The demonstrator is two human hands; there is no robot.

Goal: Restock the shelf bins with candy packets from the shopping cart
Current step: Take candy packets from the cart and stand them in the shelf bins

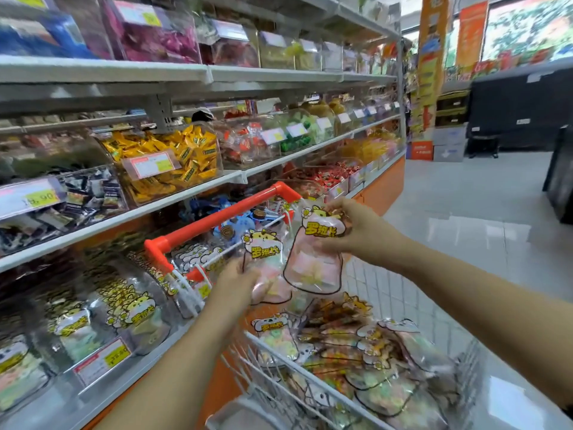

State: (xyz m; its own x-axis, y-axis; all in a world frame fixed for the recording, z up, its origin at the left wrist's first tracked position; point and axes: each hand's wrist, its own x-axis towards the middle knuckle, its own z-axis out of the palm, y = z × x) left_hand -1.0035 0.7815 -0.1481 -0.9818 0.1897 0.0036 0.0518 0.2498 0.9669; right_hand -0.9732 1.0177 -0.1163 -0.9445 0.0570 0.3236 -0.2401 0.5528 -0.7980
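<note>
Head view gives me the shelving [186, 72] first: long white tiers of clear bins, running along to the left of both hands. Below the hands sits the shopping cart [294, 361], with its red handle [217, 218] just beyond the left grip. Its wire basket is heaped with candy packets [372, 352]. Down and left of the left grip, on the lowest tier, I see a clear shelf bin [133, 305] holding packets with the same yellow cartoon label.

The right hand [356, 225] pinches the top of a pink packet [313, 265] between thumb and curled fingers, so it hangs under the grip, over the cart's heap. The left hand [235, 283] is blurred, but I read it as wrapped round the lower part of a second packet [263, 252] — the label stands up above that grip. Between the two hands the packets overlap at their edges.
</note>
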